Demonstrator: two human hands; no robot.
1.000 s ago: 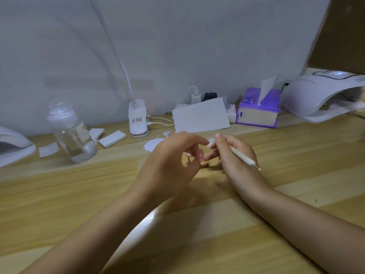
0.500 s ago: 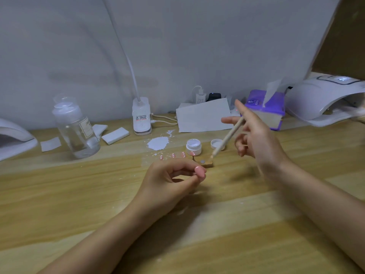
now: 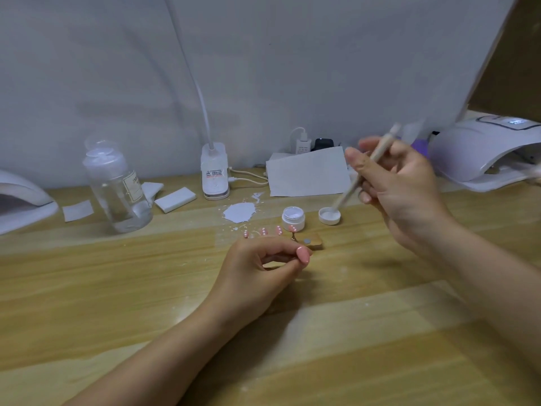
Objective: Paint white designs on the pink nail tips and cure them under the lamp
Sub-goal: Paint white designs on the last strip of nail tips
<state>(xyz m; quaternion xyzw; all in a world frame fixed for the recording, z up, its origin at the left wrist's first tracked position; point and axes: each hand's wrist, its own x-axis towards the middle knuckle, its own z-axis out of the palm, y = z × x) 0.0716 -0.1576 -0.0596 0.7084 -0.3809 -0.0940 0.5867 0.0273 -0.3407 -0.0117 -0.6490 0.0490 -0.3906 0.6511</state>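
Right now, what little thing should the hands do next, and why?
Probably bring the brush back to the pink nail tip and dab on white. The right hand has the brush tip in the white-coated lid, seemingly loading paint. The tip pinched in the left hand looks plain pink, while the tips in the row behind it already have white dots.

Dim, flat, bluish light; no hard highlights. Soft shadows fall on the light wooden table [image 3: 380, 332] under both hands. Right hand [image 3: 401, 189] and its thin beige stick [image 3: 371, 168] motion-blurred. Wide-angle bends the table edge and right-side wall. Small display on the white dome-shaped lamp [image 3: 480, 150] glows, slightly blown out.
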